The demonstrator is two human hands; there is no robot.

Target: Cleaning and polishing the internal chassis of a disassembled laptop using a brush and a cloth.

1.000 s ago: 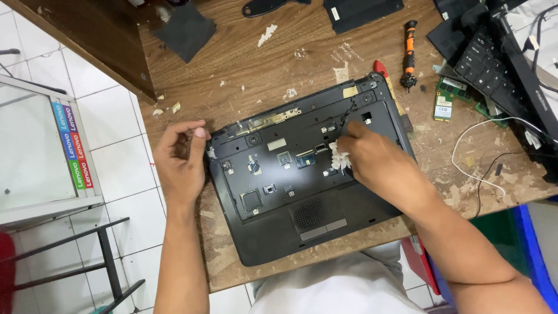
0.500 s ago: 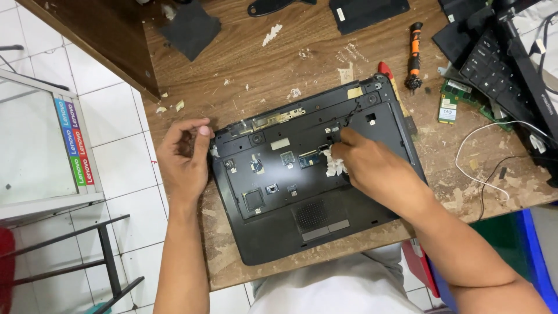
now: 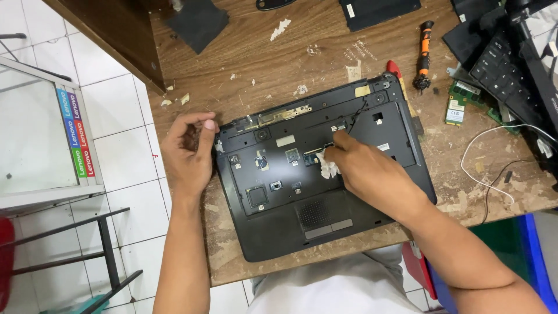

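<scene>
A black laptop base [image 3: 325, 197] with its keyboard removed lies on a worn wooden table [image 3: 290, 64]. My left hand [image 3: 189, 154] rests at the base's left edge, fingers curled against the rear left corner. Over the middle of the base, my right hand [image 3: 372, 171] pinches a small crumpled white tissue [image 3: 328, 168] and presses it onto the inner frame near the flat connectors.
An orange-and-black screwdriver [image 3: 424, 52] and a red-handled tool [image 3: 394, 68] lie behind the base. A green memory card [image 3: 456, 110], a detached keyboard [image 3: 505, 70], a white cable [image 3: 494, 157] and dark covers [image 3: 378, 10] sit to the right and rear. Tiled floor and a metal stand [image 3: 87, 174] are left.
My right hand has slid leftward across the base with the tissue. My left hand stays at the left edge.
</scene>
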